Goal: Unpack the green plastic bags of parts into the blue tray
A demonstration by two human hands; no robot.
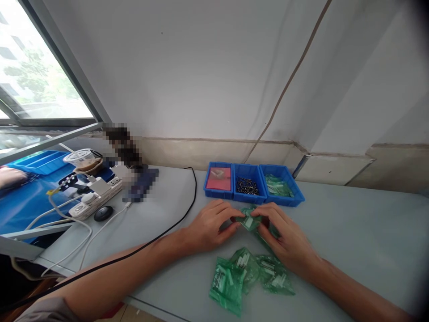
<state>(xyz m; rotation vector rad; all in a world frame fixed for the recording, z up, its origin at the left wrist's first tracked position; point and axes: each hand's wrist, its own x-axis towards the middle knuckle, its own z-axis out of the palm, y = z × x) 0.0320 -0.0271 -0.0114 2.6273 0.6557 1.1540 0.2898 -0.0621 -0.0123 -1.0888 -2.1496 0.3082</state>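
Note:
Between both hands is a small green plastic bag [248, 222] with something pale inside. My left hand [214, 226] pinches its left side with thumb and fingertips. On the other side my right hand [281, 232] is closed on the bag, thumb below and fingers above. More green plastic hangs under the right palm, partly hidden. Nearer to me lie several filled green bags: one flat bag [228, 284] at the left, another bag [247, 266] in the middle, and one more bag [276, 275] at the right. Whitish cylindrical pieces show through them.
Beyond the hands stand joined blue bins: one bin [218, 193] with a red sheet, one with dark metal pins [247, 185], one with green bags [279, 185]. A black cable [161, 235] crosses my left forearm. A power strip [97, 197] and black mouse [103, 213] lie left.

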